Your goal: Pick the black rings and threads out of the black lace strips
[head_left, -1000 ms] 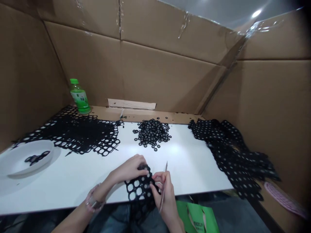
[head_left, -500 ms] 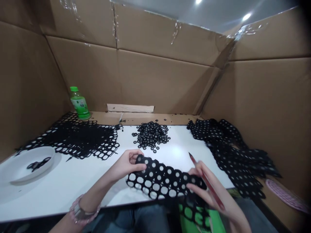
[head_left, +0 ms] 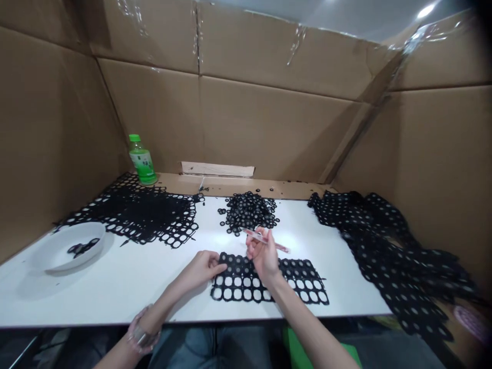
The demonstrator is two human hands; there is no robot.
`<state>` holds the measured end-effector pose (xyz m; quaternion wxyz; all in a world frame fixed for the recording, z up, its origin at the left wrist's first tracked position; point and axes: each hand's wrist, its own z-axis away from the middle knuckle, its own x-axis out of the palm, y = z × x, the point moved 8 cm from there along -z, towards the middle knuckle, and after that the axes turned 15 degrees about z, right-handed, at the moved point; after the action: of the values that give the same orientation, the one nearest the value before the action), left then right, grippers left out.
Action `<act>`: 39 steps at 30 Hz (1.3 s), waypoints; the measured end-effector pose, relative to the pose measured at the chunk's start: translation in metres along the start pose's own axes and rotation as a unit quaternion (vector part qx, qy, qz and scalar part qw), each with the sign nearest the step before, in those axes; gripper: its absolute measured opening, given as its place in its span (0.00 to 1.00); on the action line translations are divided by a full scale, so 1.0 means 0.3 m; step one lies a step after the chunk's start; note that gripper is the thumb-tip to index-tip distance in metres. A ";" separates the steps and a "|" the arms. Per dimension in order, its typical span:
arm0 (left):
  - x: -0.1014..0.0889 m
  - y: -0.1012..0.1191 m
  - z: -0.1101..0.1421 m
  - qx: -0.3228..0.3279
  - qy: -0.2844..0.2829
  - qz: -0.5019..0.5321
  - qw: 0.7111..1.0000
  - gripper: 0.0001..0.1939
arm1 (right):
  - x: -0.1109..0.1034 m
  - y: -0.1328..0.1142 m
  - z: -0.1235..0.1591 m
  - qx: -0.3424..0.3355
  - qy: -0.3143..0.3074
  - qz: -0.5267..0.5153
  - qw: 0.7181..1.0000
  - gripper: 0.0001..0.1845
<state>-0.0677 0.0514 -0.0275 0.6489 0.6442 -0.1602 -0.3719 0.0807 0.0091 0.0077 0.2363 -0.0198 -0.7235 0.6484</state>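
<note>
**A:** What do we have under our hands?

**B:** A flat black mesh (head_left: 298,274) full of round holes, lying on the white table (head_left: 115,305) right in front of us, just below a pile of small black rings (head_left: 249,212).

**A:** And the grip?

**B:** Our left hand (head_left: 200,270) lies open on the mesh's left end, fingers laid across it, though we can't tell how hard they press. Our right hand (head_left: 263,256) is curled, pinching a pencil (head_left: 265,239) between thumb and fingers above the mesh. We can't tell whether that hand touches it.

**A:** How will the mesh handle?

**B:** We'd judge it light, soft and rubbery, likely to sag if lifted by one corner. We'd hold the solid webs at both ends, using both hands, and go gently, since the thin webs may tear.
</note>
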 end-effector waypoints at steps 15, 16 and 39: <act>-0.019 -0.048 -0.013 -0.044 -0.033 0.051 0.997 0.15 | 0.034 0.127 0.044 0.017 -0.024 0.304 0.952 0.14; -0.019 -0.049 -0.014 -0.044 -0.033 0.053 0.997 0.15 | 0.036 0.127 0.044 0.017 -0.026 0.311 0.950 0.14; -0.012 -0.029 -0.008 -0.043 -0.047 0.183 0.981 0.17 | 0.048 0.116 0.040 -0.024 -0.049 0.319 0.946 0.15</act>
<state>-0.0709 0.0566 -0.0352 0.7248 0.5572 -0.2897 -0.2832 0.0539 0.0083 -0.0213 -0.0189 -0.2230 -0.7054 0.6726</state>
